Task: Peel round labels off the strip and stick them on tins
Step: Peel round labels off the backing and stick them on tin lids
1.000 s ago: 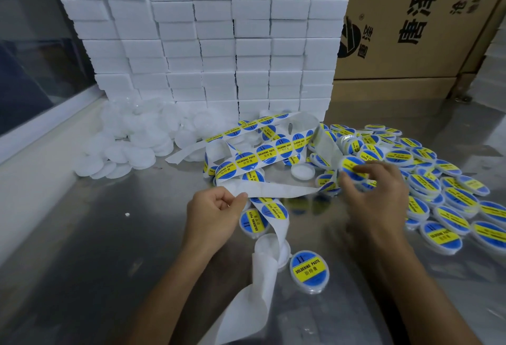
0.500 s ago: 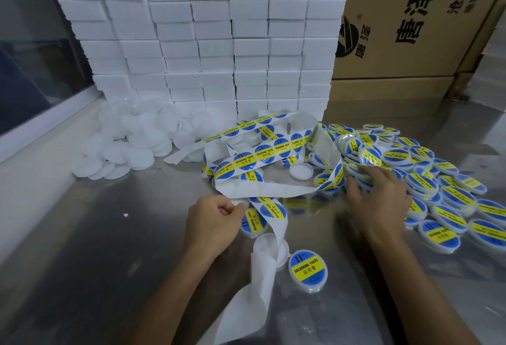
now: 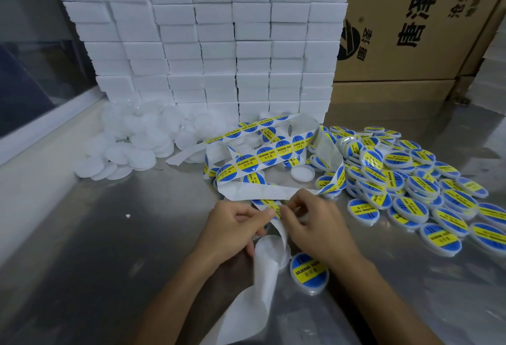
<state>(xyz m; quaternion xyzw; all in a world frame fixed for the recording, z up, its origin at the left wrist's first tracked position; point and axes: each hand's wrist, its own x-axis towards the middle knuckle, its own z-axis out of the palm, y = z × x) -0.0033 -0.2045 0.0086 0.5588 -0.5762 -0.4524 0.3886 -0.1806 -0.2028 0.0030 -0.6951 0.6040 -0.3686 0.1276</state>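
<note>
The left hand [image 3: 232, 224] and right hand [image 3: 312, 221] meet over the near centre of the metal table [image 3: 109, 262]. Both hands pinch the strip [image 3: 268, 152] at the same spot, where a blue-and-yellow label [image 3: 275, 209] sits between the fingertips. The left thumb and forefinger are curled onto the strip edge; the right fingers are curled onto the label from the right. Whether the label is already lifted off the backing cannot be told.

From the hands, bare backing [image 3: 246, 309] runs down toward the near edge. The loaded part of the strip loops away to the far side, with labels reading "SOLDERING PASTE".

One unlabelled tin [image 3: 271, 248] lies just beneath the hands, partly covered by the backing. One labelled tin [image 3: 309, 270] lies just right of it. A pile of labelled tins [image 3: 410, 180] fills the right side. A pile of white tins [image 3: 131, 147] lies far left. Stacked white boxes [image 3: 205, 37] and a carton [image 3: 410, 21] stand behind.
</note>
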